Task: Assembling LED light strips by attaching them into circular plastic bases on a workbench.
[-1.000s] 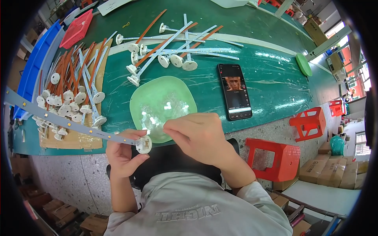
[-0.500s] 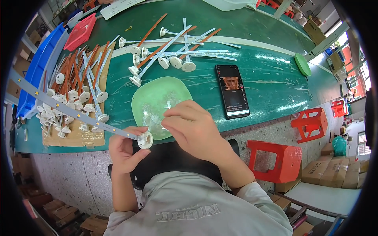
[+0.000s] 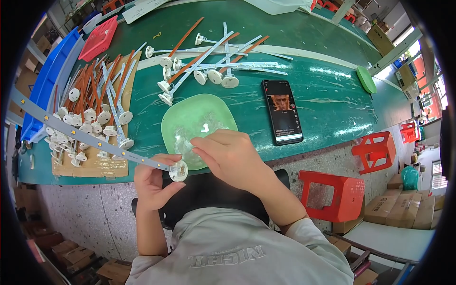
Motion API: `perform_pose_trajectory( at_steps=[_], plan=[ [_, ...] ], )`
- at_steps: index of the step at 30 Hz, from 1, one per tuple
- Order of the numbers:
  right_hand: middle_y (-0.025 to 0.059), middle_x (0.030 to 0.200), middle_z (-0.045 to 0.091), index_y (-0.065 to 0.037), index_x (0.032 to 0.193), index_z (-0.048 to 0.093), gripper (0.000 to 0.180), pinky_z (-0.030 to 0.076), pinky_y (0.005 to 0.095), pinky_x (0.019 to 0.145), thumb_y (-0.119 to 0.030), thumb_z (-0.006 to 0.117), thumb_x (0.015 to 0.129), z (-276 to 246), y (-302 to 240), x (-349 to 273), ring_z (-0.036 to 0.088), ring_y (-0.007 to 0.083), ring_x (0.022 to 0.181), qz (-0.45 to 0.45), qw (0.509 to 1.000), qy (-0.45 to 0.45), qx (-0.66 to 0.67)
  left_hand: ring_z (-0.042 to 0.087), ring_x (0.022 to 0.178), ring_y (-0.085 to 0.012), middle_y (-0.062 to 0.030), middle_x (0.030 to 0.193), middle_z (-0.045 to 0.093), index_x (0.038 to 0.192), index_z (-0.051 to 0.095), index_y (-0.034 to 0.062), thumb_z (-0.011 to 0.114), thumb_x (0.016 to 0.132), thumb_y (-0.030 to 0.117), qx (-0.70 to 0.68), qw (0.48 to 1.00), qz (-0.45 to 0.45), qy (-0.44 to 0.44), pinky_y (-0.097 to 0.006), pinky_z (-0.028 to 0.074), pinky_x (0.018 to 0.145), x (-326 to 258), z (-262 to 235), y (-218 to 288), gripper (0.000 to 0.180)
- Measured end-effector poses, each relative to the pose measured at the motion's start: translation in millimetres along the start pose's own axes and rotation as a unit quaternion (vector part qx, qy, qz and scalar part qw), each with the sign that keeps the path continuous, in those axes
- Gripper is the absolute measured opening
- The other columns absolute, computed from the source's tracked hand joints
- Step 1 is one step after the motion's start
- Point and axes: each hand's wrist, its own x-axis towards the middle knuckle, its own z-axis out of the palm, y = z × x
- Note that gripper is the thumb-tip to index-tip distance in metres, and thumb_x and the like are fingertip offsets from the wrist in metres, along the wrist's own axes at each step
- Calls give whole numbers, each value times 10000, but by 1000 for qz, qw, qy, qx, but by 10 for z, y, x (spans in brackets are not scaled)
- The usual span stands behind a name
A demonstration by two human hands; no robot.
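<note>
My left hand (image 3: 153,186) grips an LED strip (image 3: 99,142) close to its end, fingers and thumb around it. A white round end cap (image 3: 178,171) sits on that end, its inner side facing up, and the rest of the strip slants off to the upper left. To the right, my right hand (image 3: 233,156) is closed in a pinch over the near part of a green plastic dish (image 3: 190,108). Whatever lies between those fingertips is hidden. Small clear pieces (image 3: 183,136) lie in the dish, with one small white piece (image 3: 205,127) among them.
Several strips with white caps (image 3: 209,66) lie crossed behind the dish; more are piled on cardboard (image 3: 111,167) at left. A phone (image 3: 282,111) lies right of the dish. Blue bin (image 3: 50,85) and red basket (image 3: 99,39) stand far left. Red stools (image 3: 330,195) stand at right.
My right fingertips have moved slightly left and nearer to me, toward the end cap. The cap has turned a little in my left hand, which still holds the strip.
</note>
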Motion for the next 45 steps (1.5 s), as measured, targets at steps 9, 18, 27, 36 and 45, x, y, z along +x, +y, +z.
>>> perform_pose_trajectory(
  at_steps=[9, 18, 27, 36, 45],
  plan=[
    [92, 681, 603, -68, 905, 639, 116, 457, 388, 547, -56, 714, 818, 17, 23, 34, 600, 298, 609, 13, 999, -32, -16, 653, 1059, -300, -230, 1111, 665, 1048, 611, -25, 852, 682, 22, 18, 1000, -3, -9, -392, 506, 915, 2, -12, 1, 441],
    [88, 638, 582, -88, 908, 633, 107, 448, 397, 529, -98, 711, 836, 53, 97, 84, 590, 302, 584, 4, 998, -46, -48, 655, 1055, -300, -221, 1112, 669, 1041, 613, -22, 854, 678, 24, 18, 1000, -3, -14, -389, 510, 905, 5, -11, 6, 439],
    [75, 736, 640, -74, 925, 694, 186, 485, 334, 553, -12, 758, 761, 45, 89, 108, 634, 252, 631, -28, 998, 58, 7, 655, 1050, -295, -217, 1115, 667, 1039, 613, -17, 854, 669, 18, 16, 1000, -4, -10, -384, 512, 896, 6, -1, 18, 443],
    [121, 833, 735, 10, 969, 687, 175, 523, 262, 601, 91, 695, 814, -115, -192, -241, 689, 195, 652, 141, 959, 153, 192, 654, 1039, -298, -230, 1107, 662, 1039, 611, -21, 846, 657, -2, 15, 1000, -6, -11, -384, 515, 892, -7, -4, -8, 449],
    [193, 911, 715, 61, 1146, 574, 259, 560, 289, 743, 126, 564, 896, -304, -240, -625, 709, 213, 802, 131, 963, 35, 232, 643, 1047, -294, -232, 1119, 657, 1077, 598, -16, 839, 672, 1, 35, 999, 3, -3, -387, 503, 909, -36, -22, -24, 471]
  ],
)
